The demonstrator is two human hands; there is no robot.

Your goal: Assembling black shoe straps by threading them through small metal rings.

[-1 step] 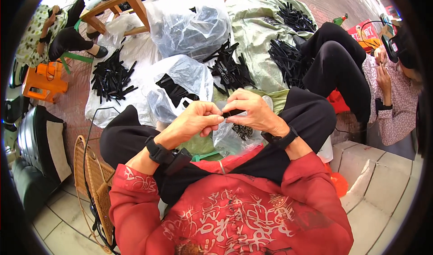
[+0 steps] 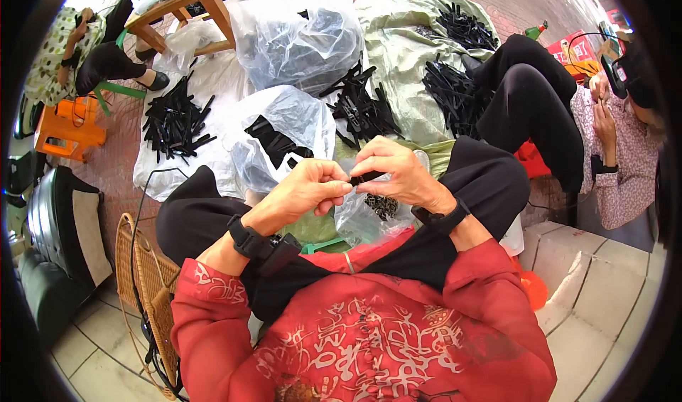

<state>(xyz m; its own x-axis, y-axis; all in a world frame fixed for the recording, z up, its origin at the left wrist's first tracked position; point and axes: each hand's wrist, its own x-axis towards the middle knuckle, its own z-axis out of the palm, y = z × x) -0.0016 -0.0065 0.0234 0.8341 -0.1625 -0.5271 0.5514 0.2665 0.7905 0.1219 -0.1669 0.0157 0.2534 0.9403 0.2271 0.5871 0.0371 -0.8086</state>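
My left hand (image 2: pixel 317 187) and my right hand (image 2: pixel 399 174) meet fingertip to fingertip above my lap. Between the right thumb and fingers sits a small black strip-like piece (image 2: pixel 366 177), mostly covered by the fingers. The left thumb and forefinger are pinched at its end; whatever they grip is too small to make out. Just below the hands lies a clear plastic bag (image 2: pixel 353 221) holding a heap of small dark metallic parts (image 2: pixel 382 206). Beyond my hands an open plastic bag (image 2: pixel 312 114) contains slim black pieces (image 2: pixel 273 142).
Piles of black pieces (image 2: pixel 177 125) (image 2: pixel 364 107) lie on white and pale green sheets (image 2: pixel 394 18). A wooden stool (image 2: pixel 160 36), an orange stool (image 2: pixel 71 128) and a wicker basket (image 2: pixel 145 288) stand leftward. One person (image 2: pixel 618 153) sits at right, another (image 2: pixel 53 54) at far left.
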